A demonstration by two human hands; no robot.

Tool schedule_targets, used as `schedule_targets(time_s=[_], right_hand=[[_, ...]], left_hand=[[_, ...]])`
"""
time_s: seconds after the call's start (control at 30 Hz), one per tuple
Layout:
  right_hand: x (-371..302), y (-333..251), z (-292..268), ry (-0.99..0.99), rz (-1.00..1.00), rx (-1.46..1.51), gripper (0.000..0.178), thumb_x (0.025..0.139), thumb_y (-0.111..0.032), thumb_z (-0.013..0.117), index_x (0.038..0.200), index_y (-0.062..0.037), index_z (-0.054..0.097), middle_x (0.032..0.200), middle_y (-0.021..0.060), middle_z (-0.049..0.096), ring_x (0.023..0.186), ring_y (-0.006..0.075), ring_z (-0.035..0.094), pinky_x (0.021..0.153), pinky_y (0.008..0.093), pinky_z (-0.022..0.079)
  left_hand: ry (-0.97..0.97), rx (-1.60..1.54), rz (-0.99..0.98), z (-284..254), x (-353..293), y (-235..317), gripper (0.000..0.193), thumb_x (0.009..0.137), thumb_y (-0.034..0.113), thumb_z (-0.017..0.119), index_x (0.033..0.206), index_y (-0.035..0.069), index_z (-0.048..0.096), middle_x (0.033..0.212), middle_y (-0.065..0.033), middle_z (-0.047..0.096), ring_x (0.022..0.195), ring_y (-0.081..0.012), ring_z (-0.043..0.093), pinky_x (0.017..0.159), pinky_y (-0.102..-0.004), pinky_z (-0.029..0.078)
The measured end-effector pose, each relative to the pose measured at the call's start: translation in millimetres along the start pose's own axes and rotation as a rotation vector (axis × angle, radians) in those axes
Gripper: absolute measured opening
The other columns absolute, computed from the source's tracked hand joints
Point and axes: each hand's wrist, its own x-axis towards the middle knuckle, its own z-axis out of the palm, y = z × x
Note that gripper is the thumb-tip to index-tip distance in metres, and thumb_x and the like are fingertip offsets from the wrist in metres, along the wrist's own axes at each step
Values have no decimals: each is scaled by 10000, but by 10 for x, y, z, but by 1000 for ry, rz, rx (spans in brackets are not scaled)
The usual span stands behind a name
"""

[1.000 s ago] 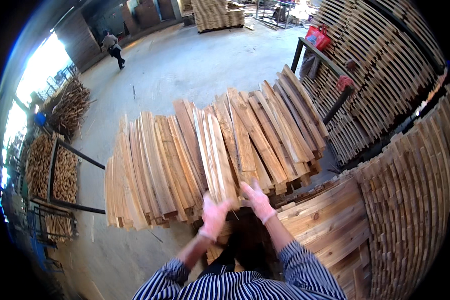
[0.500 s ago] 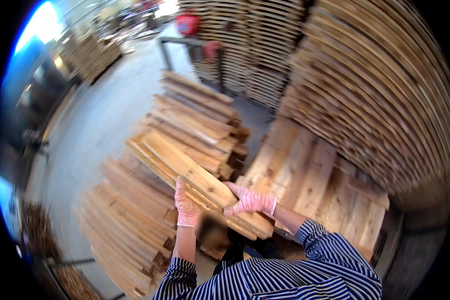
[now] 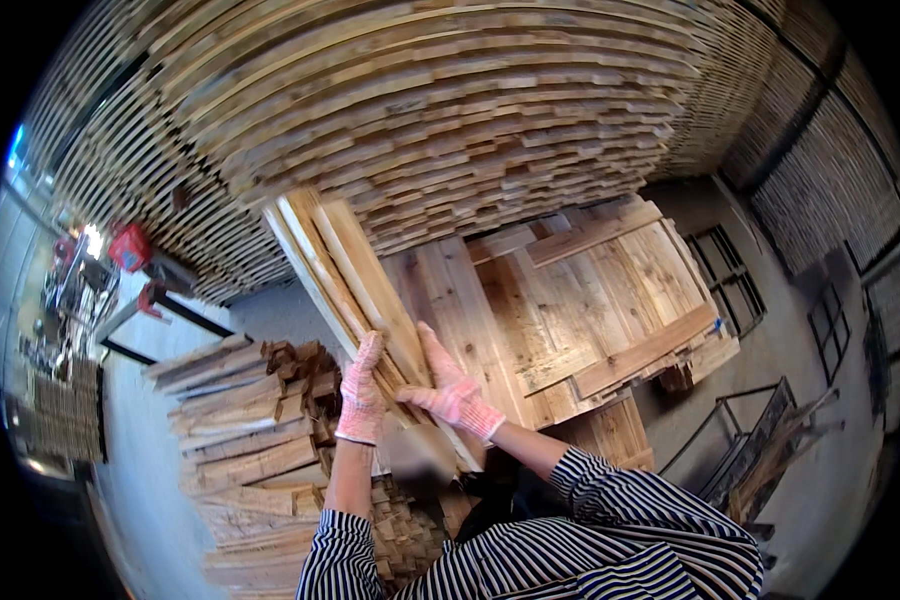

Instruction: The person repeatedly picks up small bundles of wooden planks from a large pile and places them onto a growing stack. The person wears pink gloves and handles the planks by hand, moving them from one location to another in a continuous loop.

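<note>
A small bundle of long wooden boards [image 3: 355, 262] slants up and away from me, held in front of my body. On its left side my left hand [image 3: 361, 390], in a pink knitted glove, is closed around the boards. My right hand [image 3: 455, 392], gloved alike, grips their right side near the close end. Just right of the bundle lies a low stack of boards [image 3: 570, 310], its top laid with planks side by side and a few crosswise. A blurred patch covers the near end of the boards.
Behind rises a tall wall of stacked boards [image 3: 450, 120]. Rough planks [image 3: 240, 430] lie piled at the left, by a dark metal frame [image 3: 170, 325] with a red object [image 3: 130, 247] near it. Black metal racks [image 3: 730, 280] stand at the right.
My view has swung right, from the plank piles toward the low board stack. The bundle has come along in both hands and now points more steeply away from me.
</note>
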Motion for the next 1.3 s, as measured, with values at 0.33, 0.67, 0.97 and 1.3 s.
schedule_targets(time_s=[0.33, 0.67, 0.97, 1.3], right_hand=[[-3, 1222, -1396, 254, 607, -612, 806, 893, -507, 701, 1543, -134, 401, 1347, 297, 555, 1237, 443, 560, 1027, 469, 471], [-300, 1040, -966, -105, 158, -767, 839, 906, -642, 577, 1560, -147, 399, 1485, 305, 437, 1351, 477, 448, 1136, 593, 334], [-94, 1259, -2029, 115, 676, -686, 835, 893, -553, 653, 1566, -147, 371, 1382, 299, 539, 1264, 438, 542, 1061, 473, 453], [-176, 1309, -1618, -27, 249, -764, 893, 917, -658, 552, 1581, -98, 344, 1472, 320, 456, 1229, 493, 551, 1048, 497, 467]], left_hand=[[13, -154, -435, -167, 538, -1630, 745, 890, 544, 726, 1431, 72, 527, 1331, -149, 647, 1185, -342, 636, 1051, -509, 505], [13, -139, -551, 240, 533, -1670, 741, 908, 598, 676, 1418, 77, 546, 1375, -153, 620, 1216, -358, 613, 1058, -556, 488], [-11, -133, -559, 270, 848, -1907, 823, 865, 732, 635, 1298, 34, 584, 1177, -161, 660, 1056, -373, 654, 912, -560, 553], [81, -221, -540, 726, 868, -2006, 852, 855, 714, 665, 1353, 35, 533, 1319, -172, 608, 1172, -363, 617, 1016, -543, 511]])
